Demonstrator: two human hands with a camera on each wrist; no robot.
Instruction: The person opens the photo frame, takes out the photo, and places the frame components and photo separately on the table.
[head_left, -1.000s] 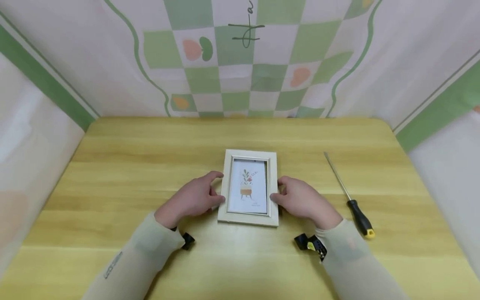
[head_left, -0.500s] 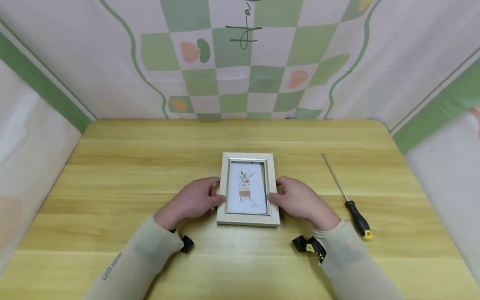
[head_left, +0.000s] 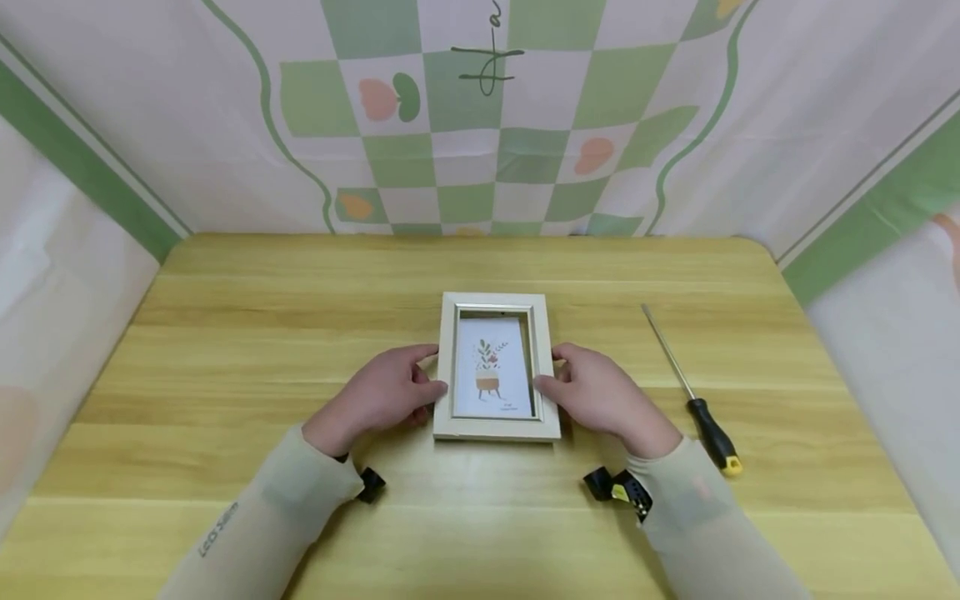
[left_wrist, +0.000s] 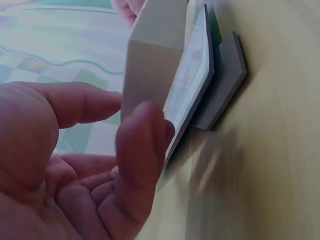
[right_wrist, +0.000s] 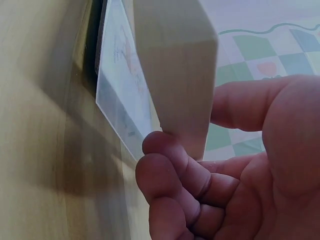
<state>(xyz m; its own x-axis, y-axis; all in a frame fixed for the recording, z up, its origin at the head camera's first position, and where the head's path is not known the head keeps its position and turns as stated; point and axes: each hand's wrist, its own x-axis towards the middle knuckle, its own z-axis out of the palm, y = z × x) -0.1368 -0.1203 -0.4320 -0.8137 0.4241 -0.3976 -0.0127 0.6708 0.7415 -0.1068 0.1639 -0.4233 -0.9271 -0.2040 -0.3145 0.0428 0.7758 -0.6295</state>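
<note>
A cream picture frame (head_left: 495, 429) is raised a little in the middle of the table. On its left side, my left hand (head_left: 381, 392) grips the edge, thumb on the front and fingers curled beneath. My right hand (head_left: 600, 394) pinches the opposite side in the same manner. Through the opening shows a white print (head_left: 491, 358) of a potted plant. Both wrist views reveal that this print lies apart from the frame, on a thin backing panel (left_wrist: 210, 60). Under the panel, a dark grey flap (left_wrist: 225, 82) props it off the wood.
A screwdriver (head_left: 708, 425) with a black and yellow handle lies to the right of my right hand. The wooden table (head_left: 225, 333) ends at the back against a green and white checked cloth (head_left: 465, 158).
The frame has come up off the print and shifted slightly towards the back, widening the gap above the print. Both hands keep their grip and move with it; the screwdriver stays put.
</note>
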